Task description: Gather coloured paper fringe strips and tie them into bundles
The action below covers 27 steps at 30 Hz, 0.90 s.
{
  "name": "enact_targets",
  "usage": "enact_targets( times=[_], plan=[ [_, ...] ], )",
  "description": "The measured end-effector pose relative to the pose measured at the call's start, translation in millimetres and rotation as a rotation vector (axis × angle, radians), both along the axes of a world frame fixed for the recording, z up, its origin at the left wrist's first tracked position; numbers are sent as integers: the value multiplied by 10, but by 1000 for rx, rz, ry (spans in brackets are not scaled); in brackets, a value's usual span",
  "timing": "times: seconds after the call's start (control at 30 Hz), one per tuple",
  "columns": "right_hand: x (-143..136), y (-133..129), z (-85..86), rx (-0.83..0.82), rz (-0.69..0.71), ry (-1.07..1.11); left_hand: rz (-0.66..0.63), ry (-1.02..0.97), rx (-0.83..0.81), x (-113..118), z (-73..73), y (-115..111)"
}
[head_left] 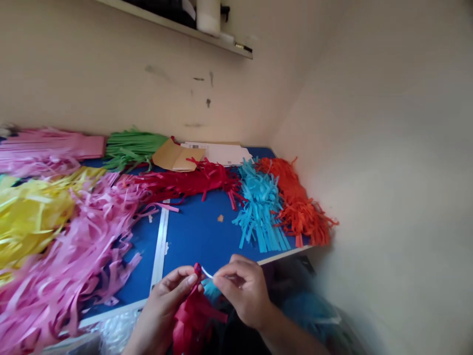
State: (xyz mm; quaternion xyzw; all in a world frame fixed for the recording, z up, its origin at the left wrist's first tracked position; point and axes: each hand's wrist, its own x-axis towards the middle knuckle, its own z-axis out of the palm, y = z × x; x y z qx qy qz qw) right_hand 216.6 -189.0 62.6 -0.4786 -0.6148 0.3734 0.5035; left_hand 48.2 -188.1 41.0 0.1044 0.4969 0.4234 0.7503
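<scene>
My left hand (172,291) pinches the twisted top of a red tissue paper tassel (190,320), whose fringe hangs below the fingers. The top forms a small loop. A thin white string (207,272) runs from that loop to my right hand (242,288), which is closed on it between thumb and forefinger. Both hands are just in front of the table's near edge. A bit of light blue fringe (211,291) shows between them; what it belongs to is mostly hidden.
On the blue table (199,231) lie fringed paper piles: pink (88,236), yellow (33,212), green (135,148), red (185,181), light blue (260,202) and orange (299,207). A brown envelope (179,155) rests at the back. A shelf (177,27) hangs above.
</scene>
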Motion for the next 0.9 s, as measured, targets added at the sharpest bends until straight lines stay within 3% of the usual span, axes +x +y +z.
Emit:
enact_targets(
  times=[0.13, 0.27, 0.37, 0.47, 0.53, 0.63, 0.7, 0.77, 0.83, 0.9],
  plan=[
    [-36, -3, -71, -57, 17, 16, -17, -83, -29, -21, -38, 0],
    [-65, -15, -128, -72, -10, -72, -49, -6, 38, -25, -39, -24],
    [-52, -11, -74, -39, 84, -244, -77, 273, 274, -42, -36, -57],
    [-52, 12, -33, -145, 185, -237, -111, 639, 533, -42, -43, -95],
    [-94, 35, -72, -196, 167, -183, -50, 833, 606, -17, -64, -121],
    [-192, 78, -192, -120, 109, -169, 43, 1004, 693, 42, -124, -156],
    [-177, 134, -202, -113, 118, -116, -50, 1065, 810, 65, -185, -178],
    [38, 255, -50, -207, 137, 46, -216, 1138, 967, 57, -273, -209],
    [529, 486, 291, -246, 61, 225, -390, 1189, 1143, 25, -392, -258],
    [1240, 833, 731, -13, -166, 171, -518, 1191, 1275, 1, -526, -326]
  ],
)
